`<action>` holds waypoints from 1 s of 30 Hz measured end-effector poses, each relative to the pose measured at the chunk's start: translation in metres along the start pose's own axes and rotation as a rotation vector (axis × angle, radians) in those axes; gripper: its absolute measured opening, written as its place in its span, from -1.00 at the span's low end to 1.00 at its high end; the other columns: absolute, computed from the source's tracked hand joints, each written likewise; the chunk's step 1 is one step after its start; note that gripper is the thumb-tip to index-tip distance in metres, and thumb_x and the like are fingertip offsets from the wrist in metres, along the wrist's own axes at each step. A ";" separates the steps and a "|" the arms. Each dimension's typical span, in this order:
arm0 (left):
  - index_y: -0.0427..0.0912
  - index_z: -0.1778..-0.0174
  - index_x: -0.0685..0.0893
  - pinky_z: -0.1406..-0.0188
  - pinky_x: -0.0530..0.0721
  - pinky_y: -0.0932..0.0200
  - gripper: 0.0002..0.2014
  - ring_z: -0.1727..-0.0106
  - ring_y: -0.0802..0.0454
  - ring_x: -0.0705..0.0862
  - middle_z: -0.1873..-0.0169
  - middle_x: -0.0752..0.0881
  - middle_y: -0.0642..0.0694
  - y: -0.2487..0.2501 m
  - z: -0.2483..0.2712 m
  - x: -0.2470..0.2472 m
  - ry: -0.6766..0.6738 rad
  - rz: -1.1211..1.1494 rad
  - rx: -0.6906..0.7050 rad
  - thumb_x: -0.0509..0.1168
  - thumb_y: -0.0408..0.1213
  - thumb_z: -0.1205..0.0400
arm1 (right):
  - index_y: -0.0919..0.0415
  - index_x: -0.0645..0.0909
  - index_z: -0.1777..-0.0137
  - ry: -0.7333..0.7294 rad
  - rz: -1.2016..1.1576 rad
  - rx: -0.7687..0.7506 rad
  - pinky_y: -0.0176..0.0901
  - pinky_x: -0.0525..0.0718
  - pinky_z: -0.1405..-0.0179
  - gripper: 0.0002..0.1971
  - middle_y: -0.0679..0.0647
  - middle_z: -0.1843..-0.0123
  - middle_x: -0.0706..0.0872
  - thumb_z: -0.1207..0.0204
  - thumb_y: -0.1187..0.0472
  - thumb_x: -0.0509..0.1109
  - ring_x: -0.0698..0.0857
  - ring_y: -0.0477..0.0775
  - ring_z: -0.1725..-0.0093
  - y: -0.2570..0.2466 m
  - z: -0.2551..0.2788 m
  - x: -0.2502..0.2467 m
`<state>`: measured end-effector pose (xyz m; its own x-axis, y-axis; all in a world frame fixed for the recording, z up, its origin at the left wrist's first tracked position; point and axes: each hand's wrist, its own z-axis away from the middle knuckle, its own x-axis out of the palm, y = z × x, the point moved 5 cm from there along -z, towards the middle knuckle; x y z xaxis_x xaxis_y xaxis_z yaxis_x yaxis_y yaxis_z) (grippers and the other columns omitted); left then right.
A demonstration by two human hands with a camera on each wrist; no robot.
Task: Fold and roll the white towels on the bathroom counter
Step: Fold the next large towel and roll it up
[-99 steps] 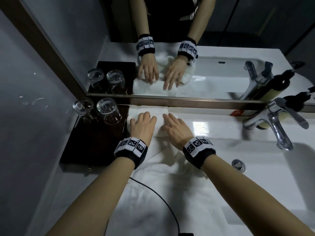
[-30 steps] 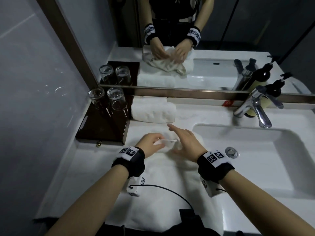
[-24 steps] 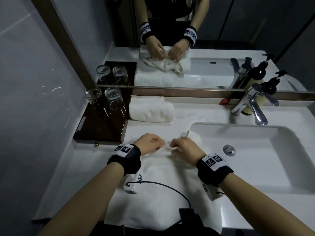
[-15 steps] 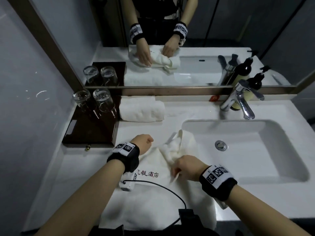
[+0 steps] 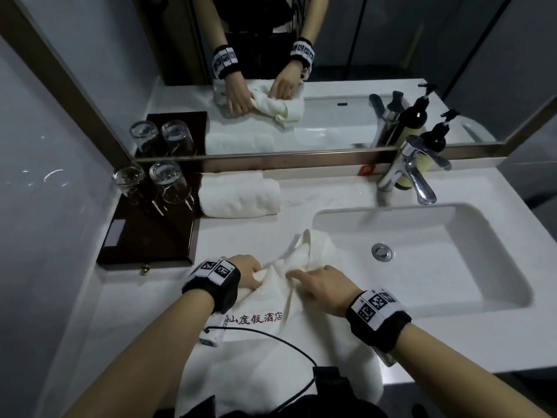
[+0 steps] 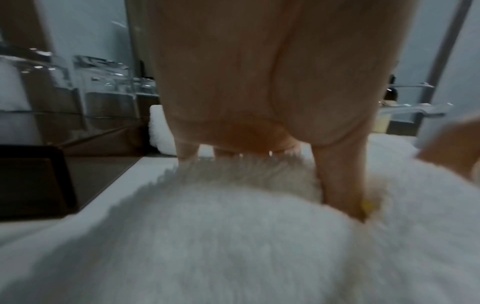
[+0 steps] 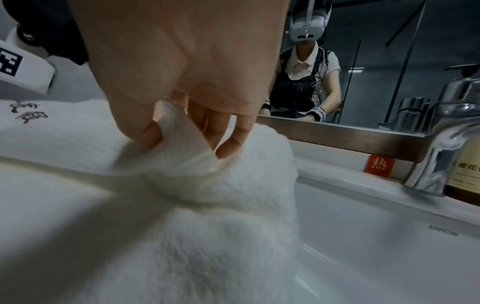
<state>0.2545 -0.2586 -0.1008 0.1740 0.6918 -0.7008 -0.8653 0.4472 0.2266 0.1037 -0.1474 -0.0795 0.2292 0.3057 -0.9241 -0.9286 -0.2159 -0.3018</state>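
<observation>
Counter (image 5: 126,312); towel (image 5: 271,366) edge cut off

glasses (image 5: 152,182) on tray (image 5: 144,236) | faucet (image 5: 413,173) | soap bottle (image 7: 465,170)

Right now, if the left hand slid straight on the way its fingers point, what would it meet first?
The left hand grips the unrolled towel and points toward the mirror. Bare counter lies ahead, then probably the rolled towel; depth is hard to judge.
</observation>
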 end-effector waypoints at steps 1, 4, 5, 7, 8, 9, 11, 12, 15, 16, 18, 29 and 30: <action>-0.12 -0.17 0.61 -0.20 0.43 0.02 -0.64 -0.29 -0.14 0.58 -0.20 0.65 -0.10 -0.003 0.001 -0.004 0.040 0.065 0.009 0.32 0.02 -0.56 | 0.05 0.52 -0.23 0.038 0.010 -0.022 -0.09 0.46 0.10 -0.67 0.08 0.08 0.76 -0.45 0.19 0.22 0.70 0.26 0.08 -0.003 -0.002 -0.005; -0.23 -0.40 0.42 -0.32 0.45 0.02 -0.54 -0.40 -0.21 0.50 -0.38 0.53 -0.24 -0.018 0.006 -0.018 0.194 0.273 -0.055 0.14 -0.01 -0.69 | 0.13 0.56 0.14 0.063 0.066 -0.040 -0.07 0.42 0.12 -0.88 0.09 0.19 0.72 -0.43 0.17 0.21 0.68 0.25 0.14 -0.008 -0.009 -0.017; -0.26 -0.44 0.36 -0.34 0.45 0.00 -0.52 -0.41 -0.23 0.49 -0.42 0.49 -0.28 -0.024 0.008 -0.021 0.234 0.318 -0.104 0.10 -0.01 -0.71 | 0.15 0.56 0.16 0.057 0.082 -0.039 -0.05 0.44 0.11 -0.88 0.11 0.18 0.71 -0.43 0.17 0.20 0.67 0.26 0.14 -0.008 -0.011 -0.020; -0.29 -0.43 0.34 -0.32 0.48 -0.02 -0.53 -0.37 -0.27 0.51 -0.39 0.50 -0.34 -0.034 0.012 -0.025 0.288 0.373 -0.170 0.08 -0.03 -0.72 | 0.23 0.57 0.16 0.064 0.070 -0.056 0.00 0.47 0.15 -0.86 0.18 0.12 0.66 -0.44 0.20 0.22 0.63 0.29 0.11 -0.009 -0.016 -0.024; -0.29 -0.40 0.36 -0.27 0.49 -0.02 -0.54 -0.33 -0.27 0.53 -0.35 0.53 -0.32 -0.038 0.013 -0.027 0.311 0.398 -0.173 0.10 -0.04 -0.71 | 0.27 0.59 0.16 0.077 0.064 -0.079 0.02 0.52 0.17 -0.86 0.21 0.06 0.65 -0.42 0.23 0.24 0.62 0.30 0.07 -0.011 -0.017 -0.027; -0.27 -0.34 0.40 -0.21 0.50 0.01 -0.59 -0.27 -0.25 0.56 -0.27 0.57 -0.29 -0.041 0.015 -0.029 0.336 0.430 -0.162 0.16 -0.06 -0.69 | 0.29 0.60 0.15 0.102 0.073 -0.107 0.03 0.59 0.16 -0.87 0.23 -0.02 0.64 -0.38 0.26 0.27 0.62 0.30 -0.01 -0.014 -0.019 -0.030; -0.18 -0.05 0.52 -0.02 0.51 0.09 -0.78 -0.08 -0.16 0.60 0.00 0.62 -0.14 -0.044 0.019 -0.030 0.377 0.540 -0.114 0.32 -0.15 -0.60 | 0.26 0.63 0.19 0.182 0.095 -0.167 0.06 0.65 -0.01 -0.88 0.25 -0.24 0.64 -0.27 0.31 0.35 0.61 0.33 -0.26 -0.022 -0.024 -0.035; -0.12 0.14 0.52 0.08 0.49 0.12 -0.84 0.06 -0.09 0.59 0.16 0.60 -0.06 -0.043 0.021 -0.031 0.376 0.593 -0.077 0.39 -0.19 -0.55 | 0.24 0.63 0.21 0.196 0.105 -0.187 0.11 0.59 -0.16 -0.88 0.23 -0.37 0.60 -0.24 0.30 0.37 0.53 0.33 -0.41 -0.025 -0.027 -0.036; -0.05 0.44 0.52 0.31 0.38 0.23 -0.72 0.32 0.09 0.48 0.42 0.53 0.05 -0.033 0.025 -0.031 0.267 0.734 0.001 0.42 -0.14 -0.54 | 0.17 0.66 0.13 0.070 0.140 -0.171 0.15 0.26 -0.49 -0.82 0.08 -0.49 0.51 -0.31 0.24 0.28 0.32 0.19 -0.58 -0.028 -0.039 -0.023; -0.06 0.46 0.56 0.34 0.38 0.26 -0.70 0.34 0.11 0.48 0.44 0.55 0.05 -0.029 0.027 -0.030 0.214 0.776 0.001 0.35 -0.14 -0.59 | 0.16 0.65 0.08 0.004 0.148 -0.140 0.10 0.24 -0.48 -0.78 0.04 -0.40 0.58 -0.33 0.23 0.23 0.38 0.14 -0.53 -0.027 -0.042 -0.016; -0.13 0.39 0.65 0.43 0.45 0.31 -0.75 0.38 0.11 0.50 0.44 0.61 0.03 -0.024 0.027 -0.024 0.135 0.836 -0.013 0.26 -0.28 -0.63 | 0.19 0.62 0.08 -0.066 0.097 -0.071 -0.05 0.42 -0.25 -0.77 0.04 -0.14 0.68 -0.35 0.26 0.18 0.57 0.15 -0.30 -0.024 -0.044 -0.008; -0.16 -0.53 0.26 0.02 0.64 0.12 -0.37 -0.19 -0.12 0.65 -0.29 0.60 -0.17 0.007 0.024 0.008 -0.004 0.607 0.000 0.34 -0.09 -0.59 | 0.29 0.40 -0.10 -0.067 -0.216 0.131 0.04 0.50 0.11 -0.84 0.25 -0.13 0.61 -0.57 0.25 0.20 0.64 0.35 0.02 -0.016 -0.033 -0.006; -0.15 -0.51 0.28 0.03 0.64 0.10 -0.38 -0.17 -0.13 0.65 -0.27 0.60 -0.18 0.008 0.024 0.007 -0.016 0.615 -0.004 0.36 -0.13 -0.58 | 0.28 0.39 -0.16 -0.041 -0.252 0.156 0.04 0.52 0.09 -0.81 0.24 -0.18 0.58 -0.58 0.27 0.19 0.64 0.35 0.01 -0.014 -0.032 -0.008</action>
<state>0.2598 -0.2363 -0.0880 -0.3505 0.8309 -0.4321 -0.8114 -0.0390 0.5832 0.1242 -0.1767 -0.0758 0.4496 0.3694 -0.8133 -0.8781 0.0159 -0.4782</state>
